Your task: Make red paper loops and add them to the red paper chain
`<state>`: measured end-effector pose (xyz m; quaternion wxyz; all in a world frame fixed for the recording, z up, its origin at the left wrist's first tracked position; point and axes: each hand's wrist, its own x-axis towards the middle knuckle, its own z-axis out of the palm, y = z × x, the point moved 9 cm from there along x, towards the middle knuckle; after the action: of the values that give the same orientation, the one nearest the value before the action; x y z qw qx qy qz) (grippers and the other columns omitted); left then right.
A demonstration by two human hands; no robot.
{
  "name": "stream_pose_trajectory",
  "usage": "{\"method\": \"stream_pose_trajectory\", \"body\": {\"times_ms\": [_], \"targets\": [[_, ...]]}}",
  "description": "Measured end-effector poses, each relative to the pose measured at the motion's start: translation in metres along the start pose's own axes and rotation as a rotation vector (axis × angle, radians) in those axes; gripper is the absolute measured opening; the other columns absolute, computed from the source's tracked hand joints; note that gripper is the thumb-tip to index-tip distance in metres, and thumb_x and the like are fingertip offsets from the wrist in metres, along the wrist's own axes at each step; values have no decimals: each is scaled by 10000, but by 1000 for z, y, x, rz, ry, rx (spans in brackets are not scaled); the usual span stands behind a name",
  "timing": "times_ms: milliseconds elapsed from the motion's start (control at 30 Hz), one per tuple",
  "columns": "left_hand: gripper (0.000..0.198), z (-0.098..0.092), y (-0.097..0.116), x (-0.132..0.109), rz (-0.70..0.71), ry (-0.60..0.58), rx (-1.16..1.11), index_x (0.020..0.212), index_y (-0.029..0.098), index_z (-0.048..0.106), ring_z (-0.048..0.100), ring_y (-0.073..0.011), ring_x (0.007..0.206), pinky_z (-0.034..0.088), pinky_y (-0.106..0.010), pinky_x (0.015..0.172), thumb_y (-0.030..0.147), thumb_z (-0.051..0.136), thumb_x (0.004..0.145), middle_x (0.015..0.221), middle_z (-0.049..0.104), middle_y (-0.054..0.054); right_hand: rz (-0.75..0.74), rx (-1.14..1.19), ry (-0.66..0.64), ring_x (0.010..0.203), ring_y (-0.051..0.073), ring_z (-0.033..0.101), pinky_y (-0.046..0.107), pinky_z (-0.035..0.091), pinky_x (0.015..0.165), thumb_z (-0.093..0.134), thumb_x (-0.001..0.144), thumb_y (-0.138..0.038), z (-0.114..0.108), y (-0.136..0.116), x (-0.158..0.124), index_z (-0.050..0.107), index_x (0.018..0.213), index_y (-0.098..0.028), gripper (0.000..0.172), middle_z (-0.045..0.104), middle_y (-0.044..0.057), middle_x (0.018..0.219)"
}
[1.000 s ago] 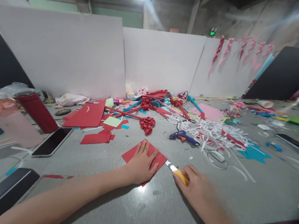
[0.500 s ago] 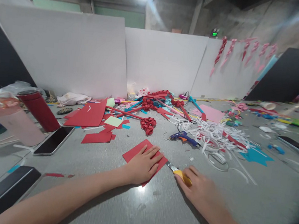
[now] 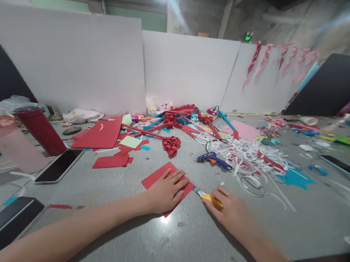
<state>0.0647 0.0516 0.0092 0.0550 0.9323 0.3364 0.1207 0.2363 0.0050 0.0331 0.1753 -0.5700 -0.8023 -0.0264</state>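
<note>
My left hand (image 3: 167, 192) lies flat with its fingers apart on a square of red paper (image 3: 154, 175), pressing it against the grey table (image 3: 138, 244). Just to the right, my right hand (image 3: 227, 209) is closed around the yellow handle of a utility knife (image 3: 213, 201). The knife's metal front end points left and meets the paper's right corner; I cannot tell whether the blade is under the sheet or only at its edge. Part of the paper is hidden beneath my left palm and fingers.
Beyond my hands lie a blue glue gun (image 3: 214, 159), a heap of white paper strips (image 3: 253, 158) and red paper flowers (image 3: 171, 146). More red paper (image 3: 99, 133) is at the left, near a phone (image 3: 60, 165), a red flask (image 3: 42, 129) and a pink bottle (image 3: 13, 141).
The camera view has shifted slightly, so the scene sits a little further left. Both hands, the paper and the knife keep nearly the same positions relative to one another.
</note>
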Motion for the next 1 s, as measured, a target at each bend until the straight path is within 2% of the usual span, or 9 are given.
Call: {"method": "stream_pose_trajectory", "body": {"times_ms": [267, 567, 733, 867, 1000], "targets": [[515, -1, -4, 1, 48, -13, -11, 1572, 274, 350, 223, -214, 1552, 150, -481, 1265, 407, 273, 1080, 1660, 299, -67, -25, 50, 3, 768, 178, 655, 295, 460, 701, 529, 1005, -464, -5, 12, -1, 658, 895, -236, 285, 680, 45, 963], [517, -5, -3, 2, 66, -37, -25, 1570, 265, 355, 226, -208, 1551, 158, -458, 1266, 415, 263, 1083, 1661, 298, -59, -69, 15, -78, 803, 182, 662, 295, 455, 727, 493, 1030, -477, 3, 5, 15, 644, 906, -221, 322, 660, 42, 949], [515, -5, -4, 2, 75, -34, -41, 1573, 272, 352, 213, -205, 1554, 152, -464, 1267, 406, 271, 1082, 1664, 288, -52, -80, 12, -74, 803, 190, 670, 301, 466, 724, 514, 1020, -465, -3, 10, 7, 655, 923, -223, 297, 682, 60, 988], [501, -10, -6, 0, 149, -89, -97, 1553, 275, 396, 223, -192, 1551, 142, -450, 1274, 370, 346, 1064, 1661, 292, -46, -100, -8, -76, 784, 187, 674, 299, 459, 695, 510, 1018, -471, -7, 6, -2, 657, 934, -229, 296, 685, 63, 1010], [492, -18, -5, -2, 234, -135, -206, 1505, 305, 467, 288, -196, 1529, 162, -456, 1271, 303, 462, 1012, 1638, 348, -33, -106, -36, -102, 702, 167, 651, 293, 420, 622, 494, 1024, -483, -7, -3, -8, 638, 931, -238, 298, 668, 37, 932]]}}
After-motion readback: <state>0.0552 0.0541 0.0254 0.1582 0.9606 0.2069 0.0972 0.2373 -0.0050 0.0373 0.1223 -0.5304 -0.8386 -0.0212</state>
